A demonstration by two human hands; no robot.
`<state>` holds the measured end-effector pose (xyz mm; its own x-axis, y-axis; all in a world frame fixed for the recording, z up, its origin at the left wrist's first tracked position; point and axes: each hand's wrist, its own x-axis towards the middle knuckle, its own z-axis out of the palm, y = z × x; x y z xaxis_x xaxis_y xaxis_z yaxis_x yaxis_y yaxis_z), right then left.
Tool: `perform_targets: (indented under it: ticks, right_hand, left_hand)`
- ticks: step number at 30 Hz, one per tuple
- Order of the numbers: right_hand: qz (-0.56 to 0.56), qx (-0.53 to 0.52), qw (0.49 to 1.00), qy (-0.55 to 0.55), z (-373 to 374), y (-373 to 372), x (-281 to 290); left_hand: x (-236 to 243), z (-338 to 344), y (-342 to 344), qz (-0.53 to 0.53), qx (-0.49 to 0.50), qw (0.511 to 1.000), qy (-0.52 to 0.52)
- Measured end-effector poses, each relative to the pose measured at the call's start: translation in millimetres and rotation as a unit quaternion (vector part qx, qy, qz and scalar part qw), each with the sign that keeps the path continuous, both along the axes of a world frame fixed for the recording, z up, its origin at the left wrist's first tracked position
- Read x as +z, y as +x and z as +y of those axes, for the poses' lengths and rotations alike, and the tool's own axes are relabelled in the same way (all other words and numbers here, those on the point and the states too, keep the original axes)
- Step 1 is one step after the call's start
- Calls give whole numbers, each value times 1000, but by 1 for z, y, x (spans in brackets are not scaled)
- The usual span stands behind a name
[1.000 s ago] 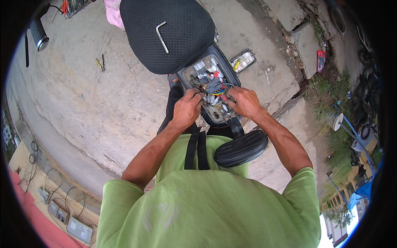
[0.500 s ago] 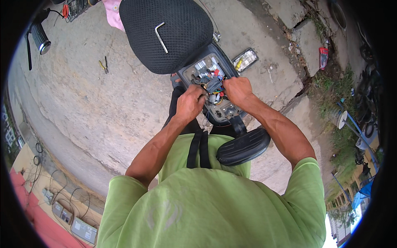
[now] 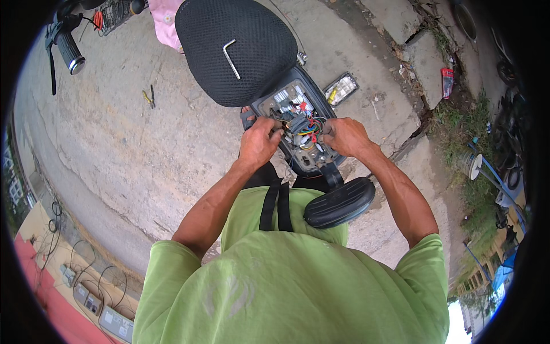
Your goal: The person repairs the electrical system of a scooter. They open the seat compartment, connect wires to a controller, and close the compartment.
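An open compartment (image 3: 320, 110) under a tipped-up black seat (image 3: 240, 26) holds a tangle of coloured wires (image 3: 314, 129) and connectors. A dark boxy module (image 3: 297, 124) lies among them. At the compartment's left edge is my left hand (image 3: 259, 141), its thumb and fingers pinched beside the module; what is between them is too small to make out. My right hand (image 3: 348, 137) rests over the right edge with fingers curled in toward the wires. Its fingertips are partly hidden, and I cannot make out what they hold. An L-shaped hex key (image 3: 231, 59) lies on the seat's mesh cover.
A padded black backrest (image 3: 339, 202) juts out close to my waist. Pliers (image 3: 150, 96) lie on the concrete at left, and a rectangular clear-faced case (image 3: 340, 89) sits right of the compartment. A handlebar grip (image 3: 70, 53) shows far left. Cracked paving and grass (image 3: 467, 137) run along the right.
My right hand has shifted right and slightly nearer, uncovering more coloured wires. My left hand stays at the compartment's left edge. The whole view has shifted a little.
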<state>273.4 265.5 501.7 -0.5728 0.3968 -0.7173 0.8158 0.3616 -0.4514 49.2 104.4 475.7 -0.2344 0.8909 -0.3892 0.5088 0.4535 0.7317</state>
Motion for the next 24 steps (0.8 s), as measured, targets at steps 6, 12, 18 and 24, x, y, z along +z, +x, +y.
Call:
perform_targets:
  ticks: [6,12,18,24]
  right_hand:
    - [33,-70,997,-27,-13,3,45]
    - [131,-138,979,-68,-41,-30,88]
    - [153,-32,988,0,-81,-64,73]
    - [124,5,992,16,-89,-68,37]
  left_hand:
    - [8,-32,36,-15,-104,976,-192]
    - [-22,-65,51,-256,0,936,-241]
    - [-13,-47,10,-65,-127,983,-115]
    - [32,-19,-16,-95,-124,983,-94]
